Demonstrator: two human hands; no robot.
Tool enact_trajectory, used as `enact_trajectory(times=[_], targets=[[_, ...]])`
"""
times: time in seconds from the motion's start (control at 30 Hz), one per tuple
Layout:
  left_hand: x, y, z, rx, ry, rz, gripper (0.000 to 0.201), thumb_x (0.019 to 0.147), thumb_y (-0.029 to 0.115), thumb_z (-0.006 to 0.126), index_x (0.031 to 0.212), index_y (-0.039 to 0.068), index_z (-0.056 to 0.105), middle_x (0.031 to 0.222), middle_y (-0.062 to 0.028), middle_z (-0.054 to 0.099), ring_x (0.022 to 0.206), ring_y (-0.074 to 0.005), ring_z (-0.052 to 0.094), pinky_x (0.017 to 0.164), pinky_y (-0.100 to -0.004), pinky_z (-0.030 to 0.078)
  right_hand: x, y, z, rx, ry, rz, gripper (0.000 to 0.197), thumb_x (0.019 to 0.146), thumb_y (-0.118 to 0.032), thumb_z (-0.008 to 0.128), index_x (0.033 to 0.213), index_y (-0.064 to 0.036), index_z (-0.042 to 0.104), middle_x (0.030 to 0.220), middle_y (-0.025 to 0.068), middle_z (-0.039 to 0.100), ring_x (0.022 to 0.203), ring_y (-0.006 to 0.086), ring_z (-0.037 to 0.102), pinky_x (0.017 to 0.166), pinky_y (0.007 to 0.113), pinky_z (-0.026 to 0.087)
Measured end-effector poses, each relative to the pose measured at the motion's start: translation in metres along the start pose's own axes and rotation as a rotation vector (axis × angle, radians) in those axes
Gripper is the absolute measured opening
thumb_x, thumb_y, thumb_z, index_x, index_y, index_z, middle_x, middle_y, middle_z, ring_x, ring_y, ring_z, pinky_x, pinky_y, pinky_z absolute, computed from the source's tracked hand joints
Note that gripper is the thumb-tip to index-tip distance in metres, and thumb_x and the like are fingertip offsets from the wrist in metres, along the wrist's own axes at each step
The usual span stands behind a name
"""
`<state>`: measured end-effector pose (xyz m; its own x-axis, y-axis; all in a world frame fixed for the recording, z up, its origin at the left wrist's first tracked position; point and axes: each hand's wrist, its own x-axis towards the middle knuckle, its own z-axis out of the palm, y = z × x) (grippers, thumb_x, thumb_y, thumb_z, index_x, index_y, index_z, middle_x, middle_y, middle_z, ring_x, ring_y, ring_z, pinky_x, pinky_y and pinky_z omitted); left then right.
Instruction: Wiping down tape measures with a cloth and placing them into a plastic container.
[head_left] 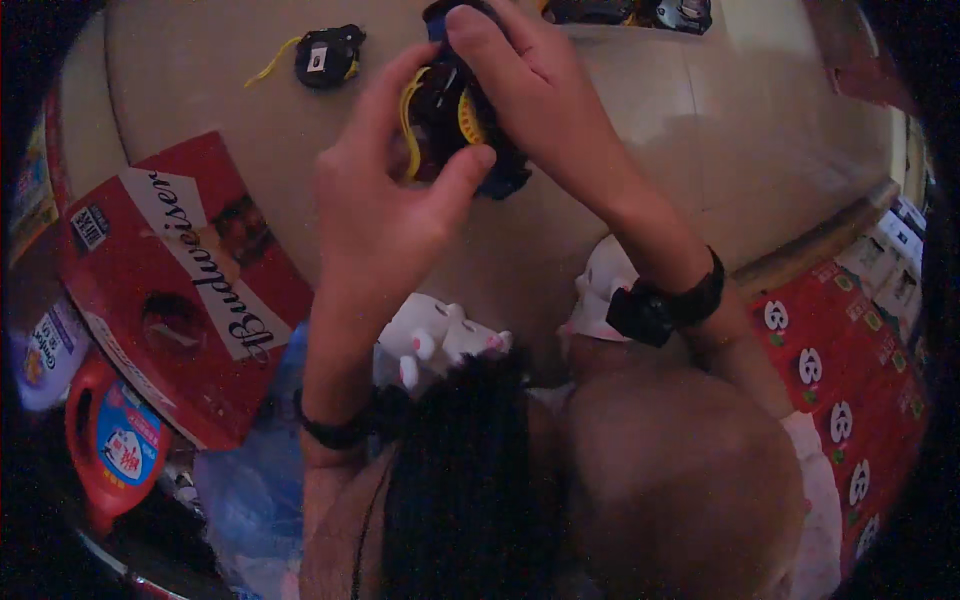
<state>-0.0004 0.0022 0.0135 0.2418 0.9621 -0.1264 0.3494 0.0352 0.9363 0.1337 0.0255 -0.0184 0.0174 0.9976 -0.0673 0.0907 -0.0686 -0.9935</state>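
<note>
Both of my hands are raised at the top middle, around one black device with yellow parts point(440, 100) that looks like a tape measure. My left hand point(390, 190) holds it from the left and below, its thumb at the lower edge. My right hand point(535, 80) grips its upper right side, with the thumb laid over the top; some of its fingers are hidden. A yellow strip curves along the device's left side, and a ribbed yellow piece shows on its face. A similar black device point(328, 58) lies at the upper left with a yellow strap trailing from it.
More black and yellow devices point(640, 12) sit at the top edge. A red carton point(190, 290) stands at the left, beside a red detergent bottle point(110, 440) and a purple bottle point(48, 355). Red patterned boxes point(840, 390) line the right. White slippers point(440, 330) are below my hands.
</note>
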Motion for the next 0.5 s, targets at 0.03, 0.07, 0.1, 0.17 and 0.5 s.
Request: enact_trajectory(times=[0.03,0.07,0.1,0.17,0.5], targets=[[0.002,0.000,0.002,-0.078,0.007,-0.001,0.049,0.069,-0.002,0.061,0.115,0.003,0.046,0.088,-0.0069,0.059,0.077,-0.0117,0.058,0.068,-0.0224,0.048,0.001,0.005,0.000,-0.016,0.016,-0.023,0.032,0.084,-0.033,0.046,0.088,-0.0017,0.053,0.072,0.0123,0.057,0.067,0.0210,0.057,0.062,0.033,0.044],[0.003,0.000,0.004,-0.156,0.013,-0.002,0.050,0.068,-0.002,0.061,0.115,0.002,0.045,0.088,-0.0071,0.058,0.077,-0.0119,0.058,0.068,-0.0226,0.048,0.002,0.009,0.000,-0.032,0.031,-0.045,0.032,0.086,-0.032,0.044,0.088,-0.0018,0.053,0.073,0.0127,0.057,0.068,0.0214,0.057,0.062,0.033,0.044],[0.002,0.002,0.003,-0.158,-0.013,-0.019,0.051,0.068,-0.003,0.061,0.116,0.002,0.045,0.089,-0.0077,0.058,0.078,-0.0120,0.058,0.068,-0.0230,0.048,-0.001,0.011,-0.001,0.040,0.040,0.000,0.032,0.084,-0.033,0.046,0.088,-0.0018,0.053,0.074,0.0129,0.056,0.069,0.0222,0.056,0.062,0.034,0.044],[0.001,0.005,0.000,-0.163,-0.068,-0.052,0.052,0.068,-0.003,0.061,0.117,0.001,0.044,0.090,-0.0088,0.058,0.080,-0.0123,0.058,0.069,-0.0237,0.049,-0.007,0.014,-0.005,0.183,0.058,0.093,0.033,0.082,-0.034,0.051,0.088,-0.0019,0.053,0.076,0.0133,0.056,0.070,0.0237,0.056,0.062,0.034,0.043],[-0.002,0.002,-0.003,-0.145,-0.074,-0.065,0.053,0.069,-0.003,0.060,0.119,0.000,0.042,0.099,-0.0091,0.056,0.089,-0.0136,0.055,0.076,-0.0264,0.047,-0.009,-0.012,-0.009,-0.185,-0.031,-0.011,0.037,0.077,-0.036,0.056,0.085,-0.0004,0.053,0.075,0.0157,0.056,0.071,0.0282,0.056,0.064,0.036,0.044]])
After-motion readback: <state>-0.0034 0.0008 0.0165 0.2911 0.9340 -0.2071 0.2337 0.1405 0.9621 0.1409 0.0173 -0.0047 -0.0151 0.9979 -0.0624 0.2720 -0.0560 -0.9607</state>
